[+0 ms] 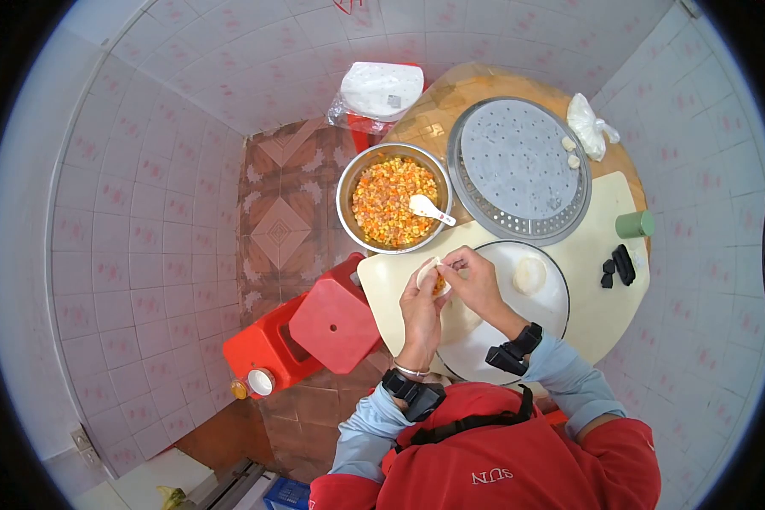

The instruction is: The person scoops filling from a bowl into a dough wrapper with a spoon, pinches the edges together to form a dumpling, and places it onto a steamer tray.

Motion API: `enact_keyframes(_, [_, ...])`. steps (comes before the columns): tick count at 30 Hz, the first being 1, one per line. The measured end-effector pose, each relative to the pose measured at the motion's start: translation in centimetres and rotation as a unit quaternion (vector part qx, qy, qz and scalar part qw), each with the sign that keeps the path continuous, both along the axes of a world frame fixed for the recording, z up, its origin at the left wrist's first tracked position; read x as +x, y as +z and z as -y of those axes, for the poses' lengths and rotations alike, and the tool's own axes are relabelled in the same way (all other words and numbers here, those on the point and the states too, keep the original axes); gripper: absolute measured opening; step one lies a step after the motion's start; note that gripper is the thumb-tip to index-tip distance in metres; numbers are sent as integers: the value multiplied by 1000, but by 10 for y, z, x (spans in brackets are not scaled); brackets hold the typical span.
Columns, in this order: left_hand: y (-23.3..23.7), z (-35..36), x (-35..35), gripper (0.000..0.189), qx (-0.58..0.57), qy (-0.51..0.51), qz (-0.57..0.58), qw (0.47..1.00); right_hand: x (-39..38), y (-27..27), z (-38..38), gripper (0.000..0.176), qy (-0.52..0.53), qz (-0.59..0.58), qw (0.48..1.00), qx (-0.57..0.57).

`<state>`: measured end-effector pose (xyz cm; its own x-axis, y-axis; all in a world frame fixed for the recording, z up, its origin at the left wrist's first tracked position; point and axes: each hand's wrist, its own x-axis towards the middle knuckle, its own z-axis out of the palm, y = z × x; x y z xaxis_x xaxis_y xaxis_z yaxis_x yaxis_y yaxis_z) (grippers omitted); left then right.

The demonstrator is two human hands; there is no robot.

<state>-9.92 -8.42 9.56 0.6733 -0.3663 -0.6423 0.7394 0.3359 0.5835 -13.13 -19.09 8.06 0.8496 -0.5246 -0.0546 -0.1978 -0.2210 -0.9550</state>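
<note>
My left hand [422,313] is closed around a round white dough wrapper [427,270], with orange and yellow filling showing in its fold. From the right, the fingers of my right hand [476,279] pinch the wrapper's edge. Beneath both hands lies a large white plate [546,319] with a dark rim, bearing a flat dough round [530,276]. Just beyond my hands, a steel bowl [346,223] contains diced filling [391,191], and a white spoon [432,209] rests in it.
A perforated metal steamer tray [514,153] holds two small white dough pieces [570,153] at its right edge. Beside it are a white plastic bag [588,127], a green cylinder [635,224] and black objects [622,265]. Red stool [335,323] and red jug [272,344] stand left.
</note>
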Motion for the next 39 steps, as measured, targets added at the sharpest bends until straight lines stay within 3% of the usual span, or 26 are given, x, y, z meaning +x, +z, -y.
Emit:
enact_keyframes(8, [0, 1, 2, 28, 20, -60, 17, 998, -2, 1, 8, 14, 22, -8, 999, 47])
enact_keyframes(18, [-7, -6, -1, 25, 32, -52, 6, 998, -6, -8, 7, 14, -5, -31, 998, 59])
enact_keyframes(27, [-3, -7, 2, 26, 97, -76, 69, 990, -6, -2, 8, 14, 69, -8, 997, 38])
enact_keyframes(39, [-5, -11, 3, 27, 96, -122, 85, 984, -11, -2, 8, 15, 43, -53, 990, 126])
